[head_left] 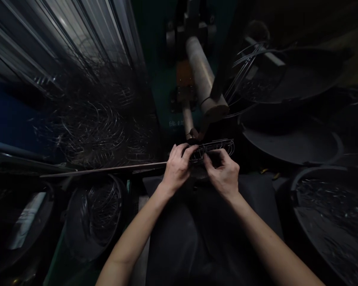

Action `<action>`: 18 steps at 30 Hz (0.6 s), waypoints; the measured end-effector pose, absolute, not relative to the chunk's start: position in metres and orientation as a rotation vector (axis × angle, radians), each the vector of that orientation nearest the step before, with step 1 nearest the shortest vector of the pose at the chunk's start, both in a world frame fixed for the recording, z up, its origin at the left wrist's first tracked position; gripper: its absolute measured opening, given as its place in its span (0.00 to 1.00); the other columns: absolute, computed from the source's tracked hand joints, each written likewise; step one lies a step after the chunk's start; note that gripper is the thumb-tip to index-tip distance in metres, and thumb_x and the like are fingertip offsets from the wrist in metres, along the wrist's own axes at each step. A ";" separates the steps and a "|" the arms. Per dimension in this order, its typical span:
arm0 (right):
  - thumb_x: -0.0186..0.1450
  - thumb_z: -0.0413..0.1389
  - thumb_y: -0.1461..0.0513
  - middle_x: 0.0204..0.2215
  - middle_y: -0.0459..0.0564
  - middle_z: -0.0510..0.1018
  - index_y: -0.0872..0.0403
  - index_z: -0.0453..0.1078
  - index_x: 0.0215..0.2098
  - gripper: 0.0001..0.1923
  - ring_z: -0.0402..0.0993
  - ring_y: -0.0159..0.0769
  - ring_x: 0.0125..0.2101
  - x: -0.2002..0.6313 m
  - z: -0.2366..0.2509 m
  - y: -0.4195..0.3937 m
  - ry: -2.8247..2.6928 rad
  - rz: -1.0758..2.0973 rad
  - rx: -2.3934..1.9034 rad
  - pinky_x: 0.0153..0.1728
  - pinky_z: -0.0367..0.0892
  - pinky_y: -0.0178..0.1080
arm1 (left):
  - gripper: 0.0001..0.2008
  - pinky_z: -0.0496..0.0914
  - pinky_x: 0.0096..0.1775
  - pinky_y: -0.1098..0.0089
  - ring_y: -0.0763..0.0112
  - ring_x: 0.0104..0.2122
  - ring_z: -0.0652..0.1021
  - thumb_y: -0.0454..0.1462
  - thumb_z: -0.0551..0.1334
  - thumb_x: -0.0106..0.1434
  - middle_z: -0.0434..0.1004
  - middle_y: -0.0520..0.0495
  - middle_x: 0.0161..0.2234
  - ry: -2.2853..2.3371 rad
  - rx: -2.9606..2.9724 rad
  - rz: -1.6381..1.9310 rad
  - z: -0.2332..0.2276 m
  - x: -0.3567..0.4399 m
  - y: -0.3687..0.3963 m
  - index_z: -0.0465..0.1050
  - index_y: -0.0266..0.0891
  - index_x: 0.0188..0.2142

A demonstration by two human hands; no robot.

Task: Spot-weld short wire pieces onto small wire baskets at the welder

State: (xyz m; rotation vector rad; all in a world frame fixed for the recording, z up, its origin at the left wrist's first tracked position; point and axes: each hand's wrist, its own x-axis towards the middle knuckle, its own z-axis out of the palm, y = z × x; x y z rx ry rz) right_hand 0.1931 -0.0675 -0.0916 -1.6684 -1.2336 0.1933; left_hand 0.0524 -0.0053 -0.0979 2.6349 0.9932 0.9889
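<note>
Behind everything on the left leans a rack of long pale metal rods (77,35), and below it a big tangle of thin wire loops (92,119) spreads across the dark. At the right sit wide dark basins (301,143), stacked at differing heights, one near the top holding a bundle of curved wires (250,67), the nearest one (331,214) full of dim metal pieces too blurred to name. Lower left, a round dark tub (98,214) holds more wire rings. Straight ahead a machine (185,47) carries a pale cylindrical roller (204,79) slanting down toward the hands. A thin flat bar (107,170) runs in from the left to the left hand. Just under the roller's end lies a small wire frame (214,149), long and narrow with a rounded right end, held level between both hands. The left hand (177,167) has its grip closed over the frame's left end, fingers curled on top. The right hand (223,172) pinches the frame's lower edge near its middle, thumb and forefinger closed on the wire.
</note>
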 end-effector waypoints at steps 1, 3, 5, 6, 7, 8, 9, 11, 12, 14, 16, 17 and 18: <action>0.64 0.54 0.54 0.27 0.47 0.76 0.54 0.68 0.34 0.11 0.70 0.30 0.24 0.193 -0.092 -0.065 -1.239 0.184 -1.661 0.24 0.65 0.32 | 0.29 0.64 0.60 0.54 0.62 0.53 0.73 0.26 0.59 0.56 0.69 0.42 0.51 0.990 2.630 0.984 -0.098 0.053 -0.004 0.58 0.41 0.57; 0.64 0.54 0.54 0.26 0.47 0.75 0.54 0.68 0.33 0.11 0.70 0.30 0.23 0.194 -0.091 -0.062 -1.254 0.155 -1.643 0.26 0.66 0.32 | 0.29 0.65 0.60 0.53 0.62 0.53 0.73 0.26 0.60 0.56 0.69 0.42 0.51 0.988 2.623 0.981 -0.098 0.053 -0.001 0.58 0.41 0.57; 0.64 0.54 0.54 0.26 0.47 0.75 0.54 0.68 0.32 0.11 0.70 0.30 0.23 0.194 -0.091 -0.060 -1.270 0.127 -1.623 0.26 0.66 0.33 | 0.29 0.66 0.59 0.53 0.61 0.53 0.73 0.26 0.60 0.56 0.69 0.41 0.51 0.985 2.626 0.988 -0.098 0.053 0.000 0.59 0.40 0.57; 0.64 0.54 0.54 0.26 0.47 0.75 0.54 0.68 0.32 0.11 0.70 0.30 0.23 0.194 -0.091 -0.059 -1.275 0.115 -1.616 0.26 0.65 0.33 | 0.30 0.66 0.59 0.53 0.60 0.53 0.73 0.26 0.61 0.56 0.69 0.41 0.51 0.983 2.629 0.990 -0.097 0.054 0.001 0.59 0.40 0.57; 0.64 0.54 0.54 0.26 0.47 0.75 0.54 0.67 0.32 0.11 0.69 0.30 0.22 0.194 -0.091 -0.058 -1.276 0.106 -1.613 0.26 0.65 0.32 | 0.30 0.66 0.59 0.52 0.60 0.53 0.73 0.26 0.61 0.56 0.69 0.41 0.51 0.980 2.633 0.990 -0.097 0.054 0.001 0.59 0.40 0.57; 0.64 0.54 0.54 0.25 0.47 0.75 0.54 0.67 0.32 0.11 0.69 0.29 0.22 0.194 -0.092 -0.058 -1.274 0.099 -1.612 0.26 0.65 0.32 | 0.30 0.65 0.59 0.52 0.60 0.53 0.72 0.25 0.61 0.56 0.69 0.41 0.51 0.975 2.638 0.985 -0.097 0.054 0.002 0.59 0.40 0.57; 0.64 0.54 0.54 0.25 0.47 0.75 0.54 0.67 0.32 0.11 0.70 0.30 0.23 0.194 -0.092 -0.058 -1.272 0.095 -1.612 0.27 0.66 0.32 | 0.30 0.65 0.59 0.52 0.60 0.53 0.72 0.25 0.61 0.56 0.69 0.41 0.51 0.971 2.641 0.978 -0.097 0.055 0.002 0.58 0.40 0.57; 0.64 0.54 0.54 0.26 0.47 0.75 0.54 0.67 0.32 0.12 0.71 0.30 0.24 0.195 -0.093 -0.059 -1.269 0.092 -1.609 0.29 0.67 0.33 | 0.30 0.64 0.60 0.51 0.61 0.54 0.72 0.25 0.60 0.56 0.68 0.41 0.51 0.968 2.643 0.967 -0.097 0.055 0.002 0.58 0.40 0.57; 0.65 0.53 0.54 0.26 0.47 0.75 0.54 0.67 0.32 0.12 0.71 0.30 0.25 0.195 -0.094 -0.059 -1.270 0.094 -1.606 0.30 0.67 0.33 | 0.30 0.64 0.60 0.51 0.61 0.54 0.72 0.25 0.60 0.56 0.68 0.41 0.51 0.969 2.641 0.962 -0.097 0.055 0.002 0.58 0.40 0.57; 0.65 0.53 0.54 0.26 0.47 0.75 0.54 0.67 0.32 0.11 0.71 0.30 0.25 0.195 -0.094 -0.058 -1.271 0.090 -1.601 0.30 0.67 0.33 | 0.30 0.63 0.61 0.52 0.61 0.54 0.71 0.26 0.60 0.57 0.68 0.42 0.52 0.975 2.639 0.951 -0.096 0.055 0.003 0.58 0.40 0.58; 0.65 0.54 0.55 0.26 0.47 0.75 0.54 0.67 0.32 0.10 0.71 0.30 0.25 0.196 -0.094 -0.057 -1.271 0.076 -1.591 0.31 0.68 0.33 | 0.30 0.64 0.60 0.52 0.61 0.54 0.71 0.26 0.61 0.56 0.68 0.41 0.52 0.981 2.645 0.952 -0.095 0.055 0.005 0.58 0.40 0.58; 0.65 0.54 0.55 0.27 0.46 0.76 0.54 0.67 0.32 0.10 0.71 0.30 0.25 0.196 -0.094 -0.055 -1.273 0.068 -1.585 0.31 0.68 0.33 | 0.30 0.65 0.60 0.52 0.61 0.54 0.71 0.26 0.61 0.56 0.68 0.41 0.51 0.980 2.648 0.952 -0.095 0.055 0.006 0.58 0.40 0.58; 0.65 0.54 0.56 0.27 0.46 0.76 0.54 0.68 0.33 0.09 0.72 0.30 0.26 0.196 -0.095 -0.054 -1.274 0.059 -1.578 0.32 0.68 0.33 | 0.30 0.65 0.59 0.53 0.60 0.54 0.71 0.26 0.60 0.56 0.68 0.41 0.51 0.980 2.649 0.953 -0.095 0.056 0.007 0.58 0.40 0.58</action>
